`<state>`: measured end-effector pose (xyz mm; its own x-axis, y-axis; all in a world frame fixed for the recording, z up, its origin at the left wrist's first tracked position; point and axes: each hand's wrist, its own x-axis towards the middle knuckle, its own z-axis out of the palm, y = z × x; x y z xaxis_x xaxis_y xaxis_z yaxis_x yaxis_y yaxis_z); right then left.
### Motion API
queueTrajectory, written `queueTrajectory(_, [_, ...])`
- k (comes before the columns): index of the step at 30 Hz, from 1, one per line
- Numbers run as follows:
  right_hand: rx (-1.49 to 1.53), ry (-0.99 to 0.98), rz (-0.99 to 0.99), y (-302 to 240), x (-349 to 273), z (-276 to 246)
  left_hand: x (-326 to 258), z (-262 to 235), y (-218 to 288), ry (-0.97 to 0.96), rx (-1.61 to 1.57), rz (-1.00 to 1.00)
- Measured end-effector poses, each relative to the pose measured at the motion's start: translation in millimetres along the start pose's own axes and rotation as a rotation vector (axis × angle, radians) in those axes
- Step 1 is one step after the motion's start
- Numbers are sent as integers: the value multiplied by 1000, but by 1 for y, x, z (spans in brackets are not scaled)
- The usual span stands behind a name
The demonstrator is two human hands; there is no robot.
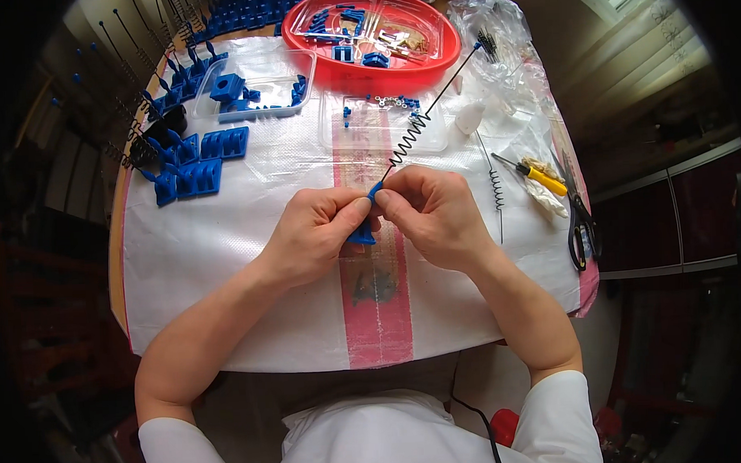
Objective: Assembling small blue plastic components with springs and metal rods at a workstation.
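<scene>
Both my hands meet at the middle of the table around a small blue plastic part (362, 234). My left hand (309, 234) is closed on that part, whose lower end shows beneath the fingers. From its narrow upper stem a dark coiled wire rod (408, 140) rises toward the far right, ending in a small blue tip. My right hand (439, 217) pinches where the wire meets the stem; its fingertips partly hide the joint. Just beyond the hands lies a clear plastic tray (330, 135) with small blue pieces and white rings.
A red oval basin (454, 53) holds a divided clear box of parts. Another clear container (312, 66) stands nearby. Blue assemblies (197, 179) with upright wires line the left edge. At right lie a loose coiled wire (496, 190), a yellow-handled screwdriver (546, 179), black scissors (578, 224) and plastic bags (504, 80).
</scene>
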<state>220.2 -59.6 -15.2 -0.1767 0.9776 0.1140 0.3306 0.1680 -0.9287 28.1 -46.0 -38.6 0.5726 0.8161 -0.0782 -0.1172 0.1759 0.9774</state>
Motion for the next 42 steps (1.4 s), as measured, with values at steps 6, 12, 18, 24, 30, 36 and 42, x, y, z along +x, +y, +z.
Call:
queueTrajectory(6, [23, -34, 13, -3, 1, -5, -1, 3, 4, 25, -13, -31])
queueTrajectory(12, [185, -77, 24, -7, 3, -5, 1, 0, 9, 33, -75, -45])
queueTrajectory(18, [143, -40, -17, -10, 2, -3, 3, -6, 10, -12, -136, -61])
queueTrajectory(24, [12, -63, 28, -9, 0, -3, 3, -8, 11, -19, -140, -67])
queueTrajectory(30, [106, -45, 48, -5, -1, 1, 4, -9, 8, -30, -87, -30])
queueTrajectory(36, [84, -6, -33, 3, 2, 1, 3, -9, 10, -19, -116, -52])
queueTrajectory(42, [133, 16, 15, -3, 2, 2, 5, -9, 7, -27, -151, -37])
